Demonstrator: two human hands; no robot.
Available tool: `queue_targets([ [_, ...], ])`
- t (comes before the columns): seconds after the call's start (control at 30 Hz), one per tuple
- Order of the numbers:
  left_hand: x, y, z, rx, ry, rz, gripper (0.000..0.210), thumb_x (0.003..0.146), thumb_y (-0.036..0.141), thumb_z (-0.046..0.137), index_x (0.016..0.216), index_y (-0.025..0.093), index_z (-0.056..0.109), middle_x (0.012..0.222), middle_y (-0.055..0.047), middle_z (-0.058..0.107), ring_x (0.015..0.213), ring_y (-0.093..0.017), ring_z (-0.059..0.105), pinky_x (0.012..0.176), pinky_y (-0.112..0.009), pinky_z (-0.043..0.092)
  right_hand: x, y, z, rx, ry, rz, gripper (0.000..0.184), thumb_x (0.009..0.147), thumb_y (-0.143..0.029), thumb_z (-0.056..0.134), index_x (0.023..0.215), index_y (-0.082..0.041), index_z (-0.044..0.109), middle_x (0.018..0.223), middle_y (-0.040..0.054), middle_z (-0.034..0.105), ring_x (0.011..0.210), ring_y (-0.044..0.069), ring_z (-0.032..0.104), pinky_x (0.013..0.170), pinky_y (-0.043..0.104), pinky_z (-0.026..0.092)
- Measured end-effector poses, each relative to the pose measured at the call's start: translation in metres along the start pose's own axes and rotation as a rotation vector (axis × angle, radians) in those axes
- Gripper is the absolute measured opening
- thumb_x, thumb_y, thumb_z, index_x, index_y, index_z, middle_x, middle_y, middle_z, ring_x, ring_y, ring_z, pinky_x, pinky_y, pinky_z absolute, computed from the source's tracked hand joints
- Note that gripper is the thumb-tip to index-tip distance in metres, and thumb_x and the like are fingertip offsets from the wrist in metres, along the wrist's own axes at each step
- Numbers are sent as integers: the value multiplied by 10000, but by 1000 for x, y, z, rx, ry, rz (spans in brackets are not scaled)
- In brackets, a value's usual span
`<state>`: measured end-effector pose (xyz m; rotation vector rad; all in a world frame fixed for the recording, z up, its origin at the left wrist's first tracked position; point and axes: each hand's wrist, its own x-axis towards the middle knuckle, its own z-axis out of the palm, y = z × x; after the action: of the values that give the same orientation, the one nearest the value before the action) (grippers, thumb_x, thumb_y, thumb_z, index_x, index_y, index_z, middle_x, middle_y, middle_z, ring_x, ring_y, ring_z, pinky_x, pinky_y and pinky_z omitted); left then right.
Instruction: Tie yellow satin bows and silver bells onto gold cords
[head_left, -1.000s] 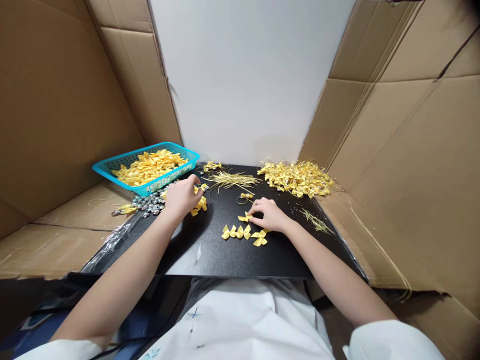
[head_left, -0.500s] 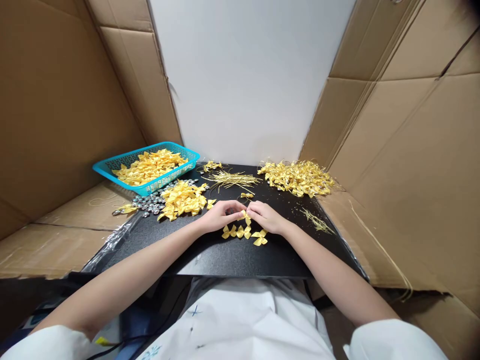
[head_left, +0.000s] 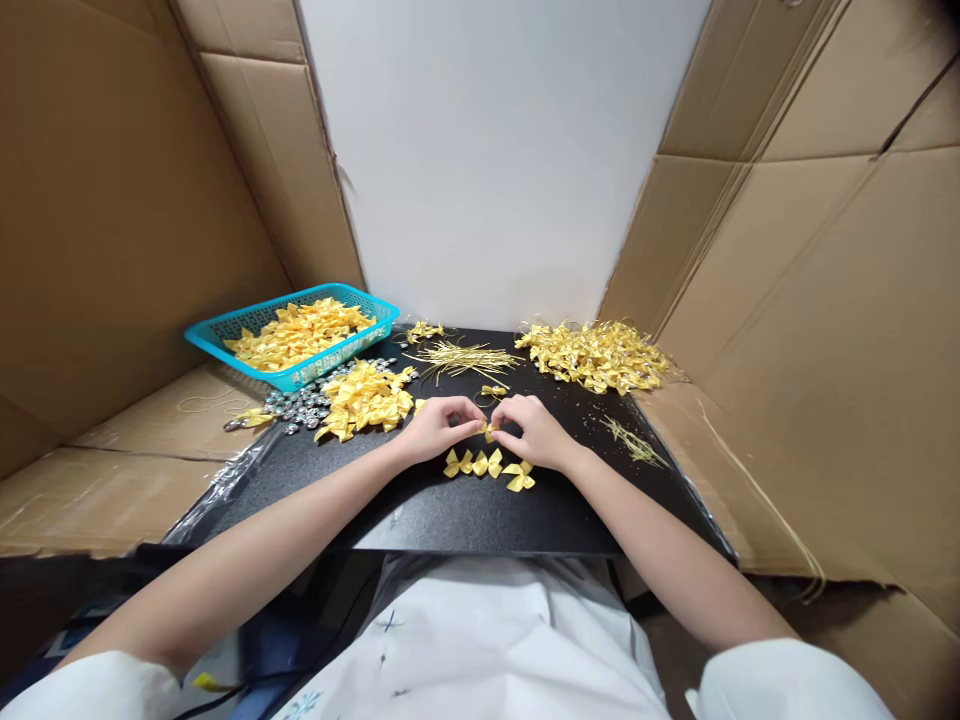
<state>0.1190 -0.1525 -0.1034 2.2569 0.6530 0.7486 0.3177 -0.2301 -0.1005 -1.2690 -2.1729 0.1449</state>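
Over the middle of the black table (head_left: 450, 520), my left hand (head_left: 442, 428) and my right hand (head_left: 531, 430) meet fingertip to fingertip. Between them they pinch a small yellow ribbon bow (head_left: 488, 431), partly covered by the fingers. Closer to me, a few loose yellow bows (head_left: 480, 463) lie in a short row, with another bow (head_left: 519, 475) at its right end. Just beyond my fingers rests a yellow bow with a thin gold cord (head_left: 493, 390). A heap of yellow bows (head_left: 366, 397) is left of my left hand.
Silver round pieces (head_left: 298, 408) lie beside a turquoise basket (head_left: 341, 352) of yellow bows at the left. Gold cords (head_left: 465, 360) are bundled at the back. A pile of corded bows (head_left: 600, 358) sits at the back right, near short gold strands (head_left: 636, 442). Cardboard walls (head_left: 817, 300) flank the table.
My right hand's fingers have shifted and lifted slightly, leaving a little more space between the hands. The bow between the fingertips has turned and shows less. Things on the table stay put.
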Motion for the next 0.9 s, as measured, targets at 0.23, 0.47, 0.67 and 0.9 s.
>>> queue_targets([
  [0.23, -1, 1, 1, 25, 20, 62, 193, 838, 328, 605, 830, 156, 694, 792, -31, 715, 690, -136, 585, 639, -241, 425, 0, 0, 3, -61, -51, 31, 97, 849, -254, 635, 834, -201, 554, 864, 18, 663, 852, 183, 552, 836, 336, 309],
  [0.47, -1, 0, -5, 148, -39, 254, 159, 885, 293, 528, 941, 178, 624, 849, -29, 665, 709, -132, 559, 698, -257, 442, 2, -6, 0, -13, -112, 62, 83, 907, -232, 516, 829, -206, 510, 865, 26, 626, 857, 190, 536, 850, 356, 333],
  [0.67, 0, 1, -9, 356, -118, 368, 161, 914, 265, 476, 931, 194, 618, 863, -46, 672, 787, -166, 580, 746, -291, 410, 1, -7, 0, -11, -139, 64, 76, 914, -229, 479, 840, -210, 485, 849, 24, 602, 842, 192, 526, 859, 365, 348],
  [0.9, 0, 4, -7, 424, -139, 350, 110, 897, 250, 484, 867, 194, 574, 844, -38, 662, 803, -176, 579, 728, -296, 388, 1, -7, 1, -16, -144, 51, 84, 915, -227, 469, 833, -213, 478, 842, 21, 601, 831, 192, 524, 857, 366, 346],
])
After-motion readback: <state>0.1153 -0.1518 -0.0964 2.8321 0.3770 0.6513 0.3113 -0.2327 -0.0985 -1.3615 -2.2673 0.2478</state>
